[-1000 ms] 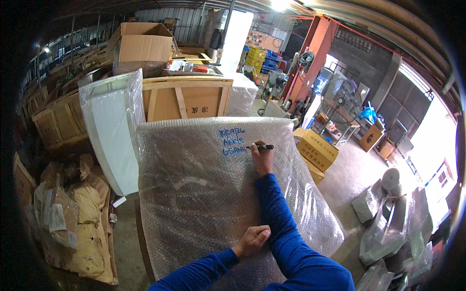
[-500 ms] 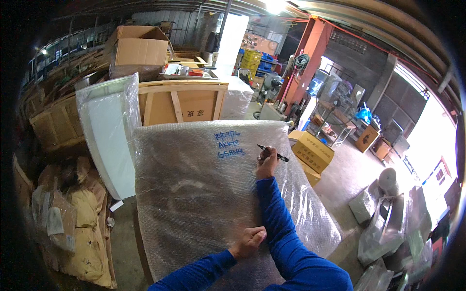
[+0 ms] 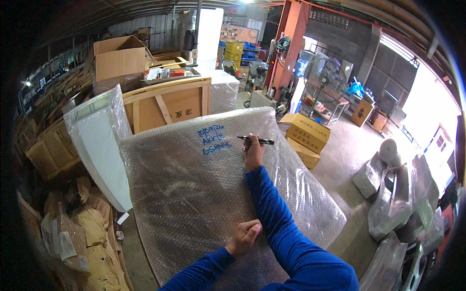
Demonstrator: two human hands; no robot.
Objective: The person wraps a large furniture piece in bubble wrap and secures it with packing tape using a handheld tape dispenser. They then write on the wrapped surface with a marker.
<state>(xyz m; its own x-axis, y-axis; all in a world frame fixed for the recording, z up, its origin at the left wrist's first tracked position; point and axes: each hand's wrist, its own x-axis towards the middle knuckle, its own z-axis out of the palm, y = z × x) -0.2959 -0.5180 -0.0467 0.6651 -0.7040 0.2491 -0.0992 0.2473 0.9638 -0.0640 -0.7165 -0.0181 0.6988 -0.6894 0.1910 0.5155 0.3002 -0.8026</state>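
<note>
A large bubble-wrapped panel [image 3: 194, 194] lies before me, with blue handwriting [image 3: 213, 138] on the wrap near its far edge. My right hand [image 3: 253, 156] grips a black marker pen [image 3: 262, 141] just right of the writing. The pen lies nearly level, its tip pointing left toward the last line. I cannot tell whether the tip touches the wrap. Closer to me, my left hand [image 3: 245, 237] is closed in a fist over the wrap, beside my right forearm. Whatever the fist may contain is hidden.
A plastic-wrapped white panel [image 3: 99, 150] leans at the left, near a wooden-framed crate [image 3: 167, 104]. Yellow-brown cartons [image 3: 306, 138] are stacked beyond the panel's right side. Wrapped bundles [image 3: 393, 194] lie on the floor at right. An orange-red pillar [image 3: 289, 43] stands behind.
The view has shifted, so the surroundings sit differently. My right hand has moved slightly closer to the writing, and the marker pen is now more level. My left fist remains closed.
</note>
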